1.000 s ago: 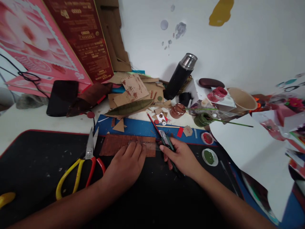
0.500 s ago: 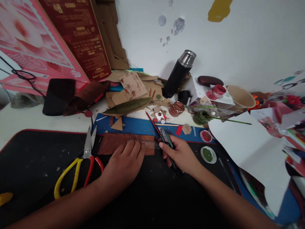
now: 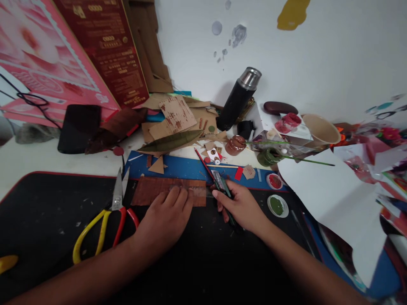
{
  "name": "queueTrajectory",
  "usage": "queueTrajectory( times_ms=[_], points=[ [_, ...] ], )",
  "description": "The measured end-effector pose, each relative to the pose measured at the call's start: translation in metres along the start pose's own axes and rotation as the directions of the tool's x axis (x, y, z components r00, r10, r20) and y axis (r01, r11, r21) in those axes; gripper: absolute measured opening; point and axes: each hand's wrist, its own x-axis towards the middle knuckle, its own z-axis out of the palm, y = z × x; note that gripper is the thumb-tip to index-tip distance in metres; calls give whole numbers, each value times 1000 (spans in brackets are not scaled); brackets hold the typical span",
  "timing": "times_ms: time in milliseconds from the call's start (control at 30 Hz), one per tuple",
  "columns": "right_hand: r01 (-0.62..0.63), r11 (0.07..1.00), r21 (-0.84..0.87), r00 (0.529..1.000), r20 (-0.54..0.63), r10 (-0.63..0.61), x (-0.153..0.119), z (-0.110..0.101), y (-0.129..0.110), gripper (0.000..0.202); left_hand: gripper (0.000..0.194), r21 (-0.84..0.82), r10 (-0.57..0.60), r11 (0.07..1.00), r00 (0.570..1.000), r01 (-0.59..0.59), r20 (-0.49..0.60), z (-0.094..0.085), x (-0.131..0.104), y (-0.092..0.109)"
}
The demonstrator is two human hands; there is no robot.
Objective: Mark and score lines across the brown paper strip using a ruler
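My left hand (image 3: 170, 216) presses down with bent fingers on a clear ruler (image 3: 199, 192), lying across a brown-painted cardboard strip (image 3: 146, 191). The strip rests flat on the black mat, and my palm side is hidden. Just right of the strip, my right hand (image 3: 240, 204) is closed around a dark green and black utility knife (image 3: 221, 185). The knife points up and away from me, beside the strip's right end; its blade tip is hard to make out. A red pencil (image 3: 203, 163) lies close to the knife's front, its lower end partly hidden.
Open scissors (image 3: 117, 199) with yellow and red handles lie left of my left hand. Paint jars (image 3: 235, 145), lids of paint (image 3: 277, 206) and cardboard scraps (image 3: 157, 165) line the back. A black thermos (image 3: 237, 101) stands behind, and white paper (image 3: 330, 190) lies at right.
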Motion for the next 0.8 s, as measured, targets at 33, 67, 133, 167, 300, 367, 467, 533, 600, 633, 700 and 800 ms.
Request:
queueTrajectory(
  times_ms=[33,67,133,167,300,367,467,533,600,633,700,800],
  points=[
    [1,1000,8,1000,8,-1,0,0,0,30,36,-1,-2,1000,1000,2,-5,0,0,0],
    [-2,1000,21,1000,18,2,-1,-1,-1,31,36,-3,-3,1000,1000,3,-8,0,0,-1],
    [-26,998,64,999,39,24,-2,-3,-4,34,36,-9,-3,1000,1000,3,-9,1,0,-1],
    [-44,995,91,998,47,40,-3,-4,-6,35,36,-12,1,1000,1000,-1,-9,1,0,-1],
    [-137,963,233,989,78,122,-8,-9,-10,41,36,-8,-5,1000,1000,5,-25,3,-1,1],
    [-199,931,305,977,131,166,-11,-9,-11,44,36,-9,-12,1000,1000,11,-28,4,-1,1],
    [-274,895,353,953,227,203,-15,-8,-17,44,38,-14,-10,1000,999,10,-33,5,-2,1],
    [-279,890,360,945,266,189,-16,-10,-27,42,38,-10,-7,1000,999,6,-45,5,-2,1],
    [-263,890,373,941,303,151,-18,-13,-40,37,36,-3,-12,1000,998,12,-54,5,-2,1],
    [-246,886,392,942,313,123,-19,-15,-46,36,35,-2,-17,1000,998,17,-54,5,-2,1],
    [-222,872,436,941,330,75,-22,-16,-48,41,33,-5,-21,1000,999,21,-49,4,-1,1],
    [-286,866,411,940,294,171,-26,-12,-30,57,30,-18,-18,1000,999,18,-44,3,-1,2]
  ],
)
